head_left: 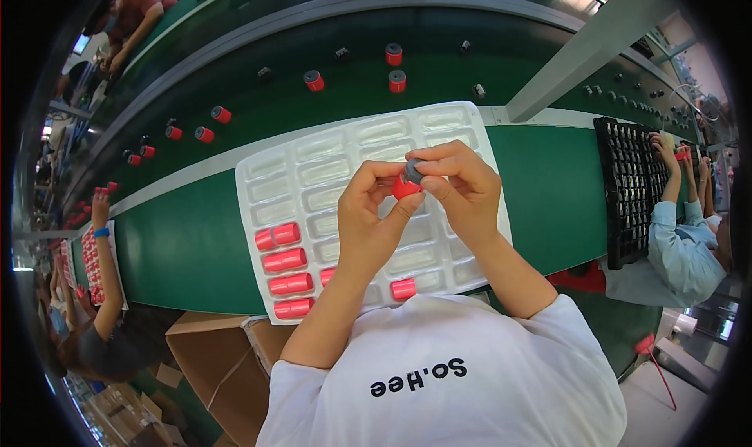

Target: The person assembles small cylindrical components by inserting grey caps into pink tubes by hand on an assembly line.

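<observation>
Above the white moulded tray point(489, 153), my two hands meet at one small object. My left hand point(368, 216) pinches a red cylindrical piece point(405, 186) between thumb and fingers. Closed around a dark grey round cap point(413, 170) at its upper end is my right hand point(464, 192). Whether the cap is seated on the red piece or only held against it, I cannot tell. Several red cylinders point(285, 260) lie in the tray's left column. A shorter red piece point(403, 289) sits in a pocket near my shirt; another is partly hidden by my left forearm.
Beyond the tray, a green conveyor belt carries red pieces with grey tops point(313, 80) and small dark parts point(342, 53). A grey metal post point(583, 51) rises at right. A black slotted rack point(623, 188) stands near co-workers; a cardboard box point(207, 353) is below left.
</observation>
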{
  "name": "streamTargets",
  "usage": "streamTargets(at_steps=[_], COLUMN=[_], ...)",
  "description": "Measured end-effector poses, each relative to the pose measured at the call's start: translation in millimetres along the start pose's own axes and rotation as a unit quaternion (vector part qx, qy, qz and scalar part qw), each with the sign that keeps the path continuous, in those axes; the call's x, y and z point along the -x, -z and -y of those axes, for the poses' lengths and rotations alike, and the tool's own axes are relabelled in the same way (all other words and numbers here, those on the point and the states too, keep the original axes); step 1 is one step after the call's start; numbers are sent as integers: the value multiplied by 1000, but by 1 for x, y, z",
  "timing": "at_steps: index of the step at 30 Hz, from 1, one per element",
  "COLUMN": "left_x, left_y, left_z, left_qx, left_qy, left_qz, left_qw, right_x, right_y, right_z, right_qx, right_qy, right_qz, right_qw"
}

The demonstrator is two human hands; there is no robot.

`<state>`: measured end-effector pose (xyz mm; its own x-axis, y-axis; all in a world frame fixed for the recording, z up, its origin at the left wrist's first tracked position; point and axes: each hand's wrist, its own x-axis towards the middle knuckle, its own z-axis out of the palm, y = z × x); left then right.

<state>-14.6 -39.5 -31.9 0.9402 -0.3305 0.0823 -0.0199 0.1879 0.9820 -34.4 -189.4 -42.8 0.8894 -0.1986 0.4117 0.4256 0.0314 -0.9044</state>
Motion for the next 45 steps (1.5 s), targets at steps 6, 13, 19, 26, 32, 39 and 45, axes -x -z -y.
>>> streamTargets(at_steps=[6,13,19,26,32,39,45], left_x=[3,-10,17,46,33,21,8], left_y=[2,-5,1,26,30,37,36], left_z=[-4,1,5,7,-7,-5,11], left_qx=[-51,-174,-374,-356,-336,134,401], left_qy=[10,5,5,74,90,150,221], left_qz=[-23,-26,312,492,494,126,9], left_qw=[998,984,873,791,797,972,889], right_x=[-7,-14,-119,-151,-209,-204,-106], right_y=[7,19,90,112,93,77,19], right_z=[13,-8,-77,-111,-151,-113,-14], right_qx=[162,160,530,686,712,320,-99], right_qy=[55,-6,135,37,-78,-108,-157], right_qz=[93,107,-24,24,30,164,214], right_qw=[981,981,837,726,697,927,959])
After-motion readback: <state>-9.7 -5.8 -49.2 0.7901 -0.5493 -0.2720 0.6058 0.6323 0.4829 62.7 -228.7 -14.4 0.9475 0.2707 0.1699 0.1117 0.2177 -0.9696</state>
